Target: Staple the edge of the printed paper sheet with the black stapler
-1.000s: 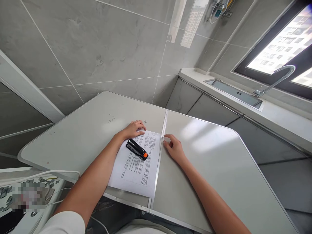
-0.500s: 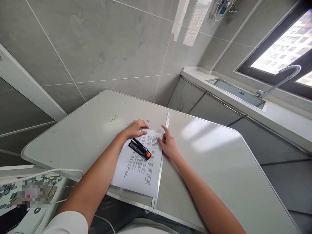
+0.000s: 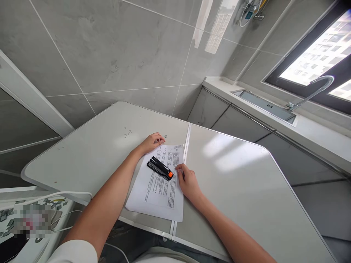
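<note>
A printed sheet of paper (image 3: pixel 157 190) lies on a pale folding table (image 3: pixel 233 171), beside its centre seam. A black stapler (image 3: pixel 161 168) with an orange tip rests on the sheet's upper half. My left hand (image 3: pixel 151 141) presses the sheet's top left corner, fingers curled down on it. My right hand (image 3: pixel 187 180) rests at the sheet's right edge just right of the stapler's orange tip, fingers bent and touching the paper.
Several loose staples (image 3: pixel 127 132) lie on the table beyond my left hand. A counter with a sink (image 3: pixel 263 105) and a curved tap (image 3: pixel 312 91) runs along the right under a window. White cables (image 3: pixel 49 195) lie at the lower left.
My right hand slid from the table right of the seam onto the paper's right edge, then down toward me beside the stapler. The paper has turned slightly. My left hand stayed at the top corner.
</note>
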Demonstrator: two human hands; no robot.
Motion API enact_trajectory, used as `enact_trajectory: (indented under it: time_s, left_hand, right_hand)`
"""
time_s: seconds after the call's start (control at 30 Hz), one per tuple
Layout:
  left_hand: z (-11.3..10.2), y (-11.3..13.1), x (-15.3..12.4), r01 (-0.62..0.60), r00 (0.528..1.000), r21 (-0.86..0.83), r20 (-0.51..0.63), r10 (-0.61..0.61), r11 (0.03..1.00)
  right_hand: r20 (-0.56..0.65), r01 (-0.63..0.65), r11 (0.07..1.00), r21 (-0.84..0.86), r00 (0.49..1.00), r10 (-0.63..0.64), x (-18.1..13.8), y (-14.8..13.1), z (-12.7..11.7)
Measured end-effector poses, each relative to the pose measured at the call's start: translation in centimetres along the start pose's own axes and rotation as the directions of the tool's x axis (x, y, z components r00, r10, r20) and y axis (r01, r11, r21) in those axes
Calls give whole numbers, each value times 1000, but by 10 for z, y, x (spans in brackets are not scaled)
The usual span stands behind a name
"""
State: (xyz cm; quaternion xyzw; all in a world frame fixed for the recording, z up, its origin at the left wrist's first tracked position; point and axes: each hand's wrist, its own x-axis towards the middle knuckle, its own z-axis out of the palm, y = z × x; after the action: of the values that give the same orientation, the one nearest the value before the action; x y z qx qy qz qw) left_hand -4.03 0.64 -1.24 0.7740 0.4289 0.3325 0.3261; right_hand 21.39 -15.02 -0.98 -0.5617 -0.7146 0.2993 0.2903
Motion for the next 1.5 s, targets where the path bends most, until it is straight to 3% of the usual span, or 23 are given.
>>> enact_trajectory:
  time_s: [0.23,0.43,0.6,0.7,0.83,0.9,1.0,1.17,1.33,1.5]
  left_hand:
    - [-1,2,0,14,1000,2,-2,-14,1000]
    - [0,5,-1,26,999,16,27,-26,1000]
    - [-1,7,-2,-16,998,81,65,10,997]
    - [1,10,-4,-99,991,165,109,82,981]
    - [13,21,-6,-219,972,263,143,186,940]
    - [22,28,-6,-239,968,251,136,210,938]
    - [35,35,-6,-255,957,255,206,206,933]
    - [38,37,-4,-225,951,312,276,139,923]
    - [34,40,-3,-204,948,275,294,119,940]
    - [34,42,-3,-181,950,256,294,102,949]
  right_hand:
    - [-29,4,1000,-5,1000,-4,-18,22,-29]
    - [-27,-78,996,-44,997,76,-27,36,-50]
    - [5,-102,985,-141,995,104,-30,43,-65]
    - [41,-86,969,-234,994,98,-34,44,-70]
    - [-209,-26,935,-354,977,-52,-39,39,-70]
    - [-257,76,946,-314,953,-162,-37,32,-66]
    - [-119,202,958,-202,966,-229,-30,18,-57]
    - [115,264,933,-245,963,-242,-11,9,-48]
    - [59,417,885,-208,908,-414,12,26,-56]
    - [-41,367,918,-152,925,-377,19,44,-53]
